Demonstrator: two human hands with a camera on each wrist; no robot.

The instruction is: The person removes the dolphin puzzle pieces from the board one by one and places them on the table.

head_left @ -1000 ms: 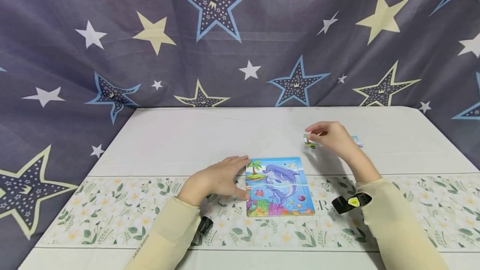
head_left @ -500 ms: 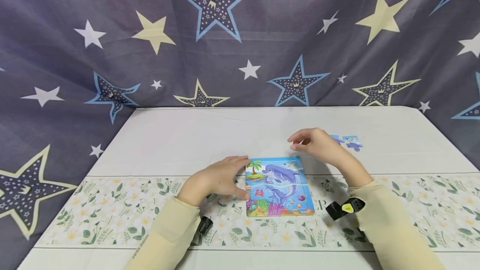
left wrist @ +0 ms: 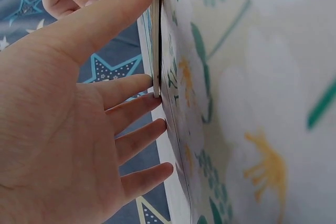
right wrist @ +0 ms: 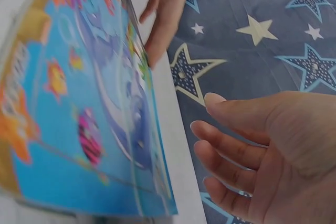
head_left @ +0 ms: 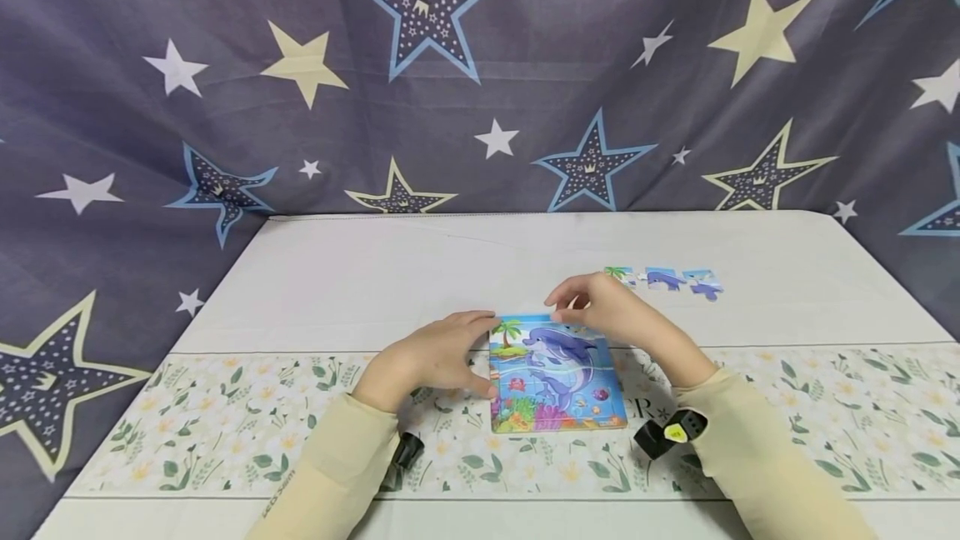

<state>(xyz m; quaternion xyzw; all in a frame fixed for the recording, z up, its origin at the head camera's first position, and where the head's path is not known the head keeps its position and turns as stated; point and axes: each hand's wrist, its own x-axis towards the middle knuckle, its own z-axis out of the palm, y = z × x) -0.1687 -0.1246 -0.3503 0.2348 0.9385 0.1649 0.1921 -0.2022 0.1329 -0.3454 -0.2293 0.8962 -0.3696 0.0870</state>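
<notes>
A square dolphin jigsaw puzzle [head_left: 558, 390] lies in its tray on the table. Along its left edge rests my left hand [head_left: 435, 354], thumb near the lower part and fingertips at the upper left corner. The left wrist view shows these fingers [left wrist: 139, 145] spread and fairly straight, beside the thin side of the board. My right hand [head_left: 611, 308] hovers at the board's upper edge, fingers loosely bent. In the right wrist view nothing sits between its thumb and fingers [right wrist: 231, 148]. Behind it, loose puzzle pieces [head_left: 663, 279] with palm tree and dolphin parts lie in a row.
The white tablecloth [head_left: 390, 273] carries a floral band [head_left: 247, 423] across the front. A dark curtain [head_left: 450, 132] printed with stars hangs behind the table. Each wrist wears a small black camera [head_left: 670, 433].
My right hand has left the palm tree piece and come left and nearer, to the puzzle's upper edge. That piece now lies in the row uncovered. My left hand stays put.
</notes>
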